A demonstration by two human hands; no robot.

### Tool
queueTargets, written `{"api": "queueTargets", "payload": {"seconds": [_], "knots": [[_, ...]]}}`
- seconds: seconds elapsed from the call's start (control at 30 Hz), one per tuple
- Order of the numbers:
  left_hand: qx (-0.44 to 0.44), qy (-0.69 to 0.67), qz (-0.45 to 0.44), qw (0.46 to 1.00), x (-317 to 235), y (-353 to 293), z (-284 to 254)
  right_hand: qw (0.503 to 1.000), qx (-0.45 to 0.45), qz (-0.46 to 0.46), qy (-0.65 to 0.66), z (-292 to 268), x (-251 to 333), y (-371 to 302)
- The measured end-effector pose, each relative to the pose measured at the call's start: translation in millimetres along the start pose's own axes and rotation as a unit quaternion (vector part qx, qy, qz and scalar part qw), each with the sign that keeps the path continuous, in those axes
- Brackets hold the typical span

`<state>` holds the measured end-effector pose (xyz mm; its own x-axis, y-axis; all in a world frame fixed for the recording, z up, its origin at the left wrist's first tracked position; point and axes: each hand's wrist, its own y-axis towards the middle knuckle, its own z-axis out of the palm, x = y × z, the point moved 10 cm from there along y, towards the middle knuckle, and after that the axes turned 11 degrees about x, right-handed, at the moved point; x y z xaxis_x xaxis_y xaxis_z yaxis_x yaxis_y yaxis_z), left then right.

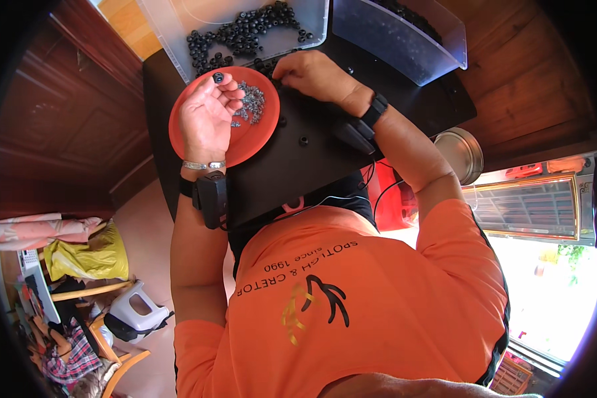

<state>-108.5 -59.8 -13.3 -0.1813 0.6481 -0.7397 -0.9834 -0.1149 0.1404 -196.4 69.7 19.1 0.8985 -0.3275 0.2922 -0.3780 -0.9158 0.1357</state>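
My left hand [205, 116] is turned palm up over a red-orange plate [259, 142]. Its curled fingers hold a small round black plastic piece [218, 77] with a hole in its middle at their tips. On the plate lies a heap of small silvery metal parts [251, 103], partly covered by that hand. My right hand [320, 75] is closed with the fingertips together, just right of the plate and beside some loose black pieces [266, 67]. Whatever it may pinch is hidden.
A translucent plastic bin [172, 33] holds many similar black pieces [245, 30]. Another bin [404, 40] stands to its right. A few pieces [303, 140] lie scattered on the black table [285, 179]. A round metal tin [461, 156] sits beyond my right forearm.
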Motion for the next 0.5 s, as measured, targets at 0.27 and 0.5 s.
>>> {"api": "queueTargets", "payload": {"seconds": [0.27,0.5], "knots": [[0.032,-0.008,-0.009,0.999,9.1,-3.9,13.8,0.851,0.009,-0.084,0.518,-30.2,31.5,25.0],[0.037,-0.024,0.012,0.999,7.2,-4.7,17.4,0.805,0.013,-0.12,0.58,-14.0,46.9,32.5]]}}
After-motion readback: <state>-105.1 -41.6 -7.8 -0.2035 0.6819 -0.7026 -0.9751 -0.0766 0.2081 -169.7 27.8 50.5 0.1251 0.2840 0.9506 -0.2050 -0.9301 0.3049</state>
